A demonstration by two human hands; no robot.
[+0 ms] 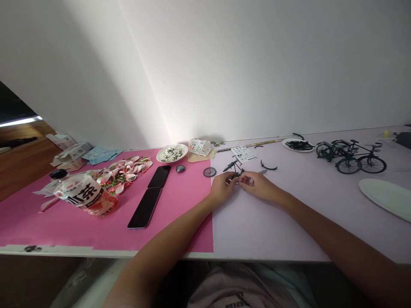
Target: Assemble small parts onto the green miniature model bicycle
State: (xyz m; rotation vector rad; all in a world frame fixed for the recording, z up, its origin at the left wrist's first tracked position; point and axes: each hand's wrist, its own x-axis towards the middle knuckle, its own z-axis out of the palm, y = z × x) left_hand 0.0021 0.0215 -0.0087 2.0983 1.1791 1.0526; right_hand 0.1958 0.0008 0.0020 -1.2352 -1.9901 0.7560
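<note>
Both my hands meet over the pale right side of the table, around a small dark model bicycle frame. My left hand has its fingers closed on the frame's lower part. My right hand pinches at the same spot from the other side; whatever its fingertips hold is too small to make out. A loose spoked wheel lies to the left of my left hand. Behind my right hand rest a curved black part and a printed instruction sheet.
Assembled model bicycles stand at the right, near a plate of black parts and a white plate. Leftward are a phone, a drink bottle, a pile of pink-and-green pieces and a bowl. A wall stands behind.
</note>
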